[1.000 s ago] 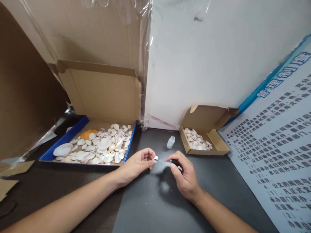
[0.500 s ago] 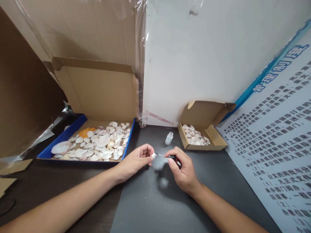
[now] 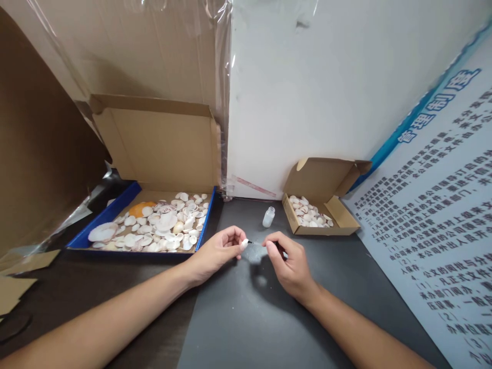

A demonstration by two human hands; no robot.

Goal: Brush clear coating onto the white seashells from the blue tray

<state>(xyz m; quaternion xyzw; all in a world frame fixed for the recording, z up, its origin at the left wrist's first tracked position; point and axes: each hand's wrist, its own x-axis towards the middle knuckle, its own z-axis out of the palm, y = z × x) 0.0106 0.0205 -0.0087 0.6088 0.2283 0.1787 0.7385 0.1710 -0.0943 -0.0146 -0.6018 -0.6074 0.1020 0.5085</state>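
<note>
Between the thumb and fingers of my left hand (image 3: 225,249) is a small white shell (image 3: 244,243). My right hand (image 3: 289,264) is closed round the dark cap of a thin-stemmed brush (image 3: 255,243), most of the cap being hidden by the fingers. The brush's dark tip points left and meets the shell, or nearly so. Behind the hands stands a small open glass bottle (image 3: 268,218) with whitish contents, a little tilted in view.
On the left, a blue-edged cardboard box (image 3: 210,218) holds many shells and something orange. A smaller cardboard box (image 3: 348,225) with shells stands at the back right. A white panel (image 3: 300,102) rises behind, and a printed board (image 3: 434,205) leans on the right.
The right hand has turned slightly, so the cap is more covered by its fingers. The brush tip stays at the shell. The whole view has shifted a little.
</note>
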